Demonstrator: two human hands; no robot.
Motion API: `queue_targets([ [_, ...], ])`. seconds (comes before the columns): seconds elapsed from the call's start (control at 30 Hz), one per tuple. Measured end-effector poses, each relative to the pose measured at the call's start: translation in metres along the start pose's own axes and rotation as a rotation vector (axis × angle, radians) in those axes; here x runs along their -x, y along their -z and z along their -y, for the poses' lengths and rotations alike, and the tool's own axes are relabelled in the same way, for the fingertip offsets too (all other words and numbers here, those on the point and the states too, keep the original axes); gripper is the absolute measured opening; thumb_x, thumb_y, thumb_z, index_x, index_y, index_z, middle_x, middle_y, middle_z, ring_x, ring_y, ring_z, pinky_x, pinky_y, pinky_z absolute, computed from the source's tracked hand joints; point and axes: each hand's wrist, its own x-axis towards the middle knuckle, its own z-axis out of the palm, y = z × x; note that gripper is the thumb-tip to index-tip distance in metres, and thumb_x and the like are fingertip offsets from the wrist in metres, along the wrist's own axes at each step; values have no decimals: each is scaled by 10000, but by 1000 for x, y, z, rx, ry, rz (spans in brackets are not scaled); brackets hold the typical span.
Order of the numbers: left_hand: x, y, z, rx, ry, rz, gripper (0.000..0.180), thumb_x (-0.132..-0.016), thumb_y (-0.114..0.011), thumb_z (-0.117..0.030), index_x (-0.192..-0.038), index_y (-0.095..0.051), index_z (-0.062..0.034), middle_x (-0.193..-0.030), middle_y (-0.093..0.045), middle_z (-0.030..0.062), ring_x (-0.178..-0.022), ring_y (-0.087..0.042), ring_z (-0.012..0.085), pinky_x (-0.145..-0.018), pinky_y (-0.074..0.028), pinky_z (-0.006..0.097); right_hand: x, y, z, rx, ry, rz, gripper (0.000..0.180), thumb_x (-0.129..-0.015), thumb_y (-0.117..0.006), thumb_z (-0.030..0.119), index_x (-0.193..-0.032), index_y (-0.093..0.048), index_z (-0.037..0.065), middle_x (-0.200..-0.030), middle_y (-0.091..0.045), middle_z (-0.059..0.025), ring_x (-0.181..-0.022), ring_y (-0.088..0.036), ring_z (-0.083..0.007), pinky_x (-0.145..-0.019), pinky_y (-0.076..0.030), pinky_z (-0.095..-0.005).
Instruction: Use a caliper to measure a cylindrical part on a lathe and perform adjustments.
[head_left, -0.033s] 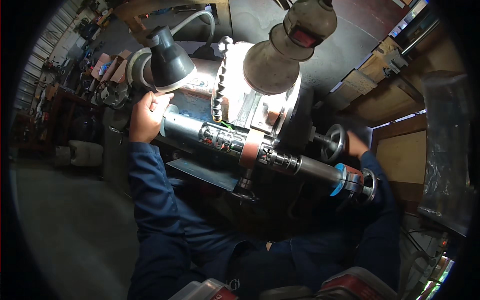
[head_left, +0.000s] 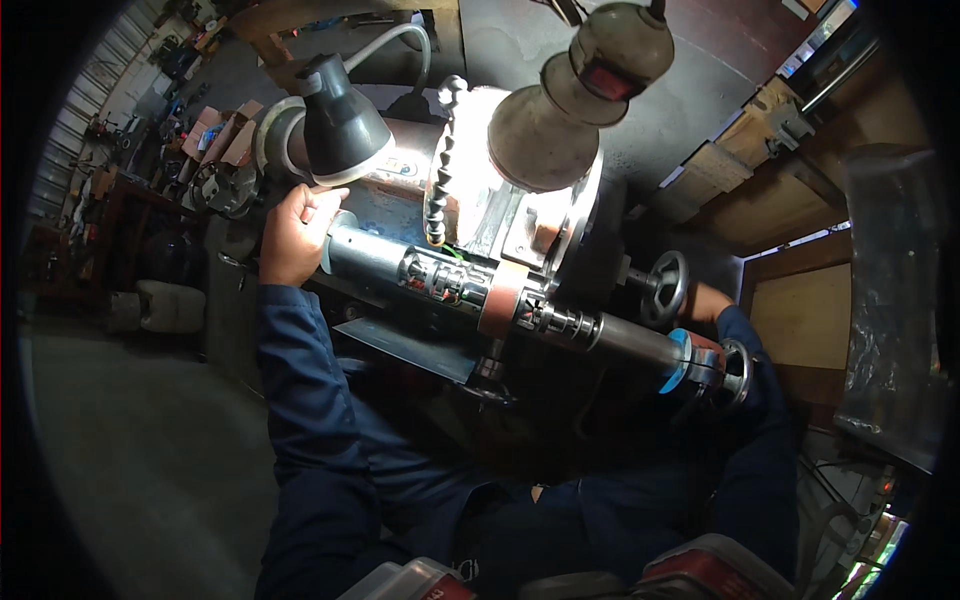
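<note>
My left hand (head_left: pixel 292 238) is closed, fingers curled in, beside the round end disc (head_left: pixel 342 226) of a silver cylinder (head_left: pixel 378 250). What it grips, if anything, is hidden. Further right, my right hand (head_left: pixel 710 302) is at the rim of a metal handwheel (head_left: pixel 668 288), its fingers out of sight behind the wheel. Between the hands runs a machine shaft with shiny jointed fittings (head_left: pixel 445 277), passing behind a reddish-brown band (head_left: pixel 499 308). A grey tube (head_left: pixel 635 342) continues right to a blue ring (head_left: pixel 677 360) and a second handwheel (head_left: pixel 738 372).
A black lamp (head_left: pixel 340 125) and a larger beige lamp (head_left: pixel 550 130) hang over the machine. A segmented coolant hose (head_left: pixel 440 165) stands between them. Below the shaft lie a metal sheet (head_left: pixel 405 350) and a small lower handwheel (head_left: pixel 488 394). Wooden boards (head_left: pixel 800 310) stand at right.
My right hand has shifted slightly left and down, closer against the handwheel. The left hand stays almost where it was.
</note>
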Motion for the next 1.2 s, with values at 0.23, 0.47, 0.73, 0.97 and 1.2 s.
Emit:
queue_targets([
  [0.23, 3, 5, -10, -67, 50, -19, 240, -877, -634, -104, -739, -483, 21, -1014, -705, 151, -595, -416, 85, -567, -420, 264, 3, 18, 51, -195, -199, -273, 147, -885, -592, 99, -894, -685, -14, -733, -671, -95, -615, -591, -138, -576, -488, -302],
  [0.47, 7, 13, -17, -162, 63, 2, 294, -848, -668, -138, -723, -447, 10, -1081, -676, 173, -567, -397, 118, -535, -399, 293, 20, 43, 70, -842, -165, -237, 295, -875, -655, 212, -1006, -651, -53, -937, -683, -122, -711, -605, -132, -678, -510, -303],
  [0.73, 2, 18, -13, -238, 71, 10, 278, -850, -676, -236, -800, -560, 12, -715, -617, 181, -603, -578, 266, -607, -463, 363, 45, 14, 101, -699, -318, -253, 279, -915, -559, 172, -1128, -626, 4, -1010, -661, -88, -822, -625, -171, -734, -505, -313],
  [0.97, 5, 27, -3, -81, 63, 55, 271, -845, -675, -228, -808, -572, 20, -830, -691, 146, -617, -594, 193, -614, -463, 327, 139, 50, 124, -786, -204, -1060, 440, -983, -446, 326, -1317, -492, 42, -1171, -617, -98, -1007, -587, -183, -841, -463, -313],
  [1.2, -7, 52, 25, 496, 152, 250, 264, -918, -600, -209, -914, -694, 38, -862, -707, 115, -724, -635, 106, -676, -497, 252, 139, 7, 226, -75, -94, -734, 293, -962, -465, 184, -1093, -592, -45, -1092, -592, -111, -1025, -561, -217, -938, -411, -300],
])
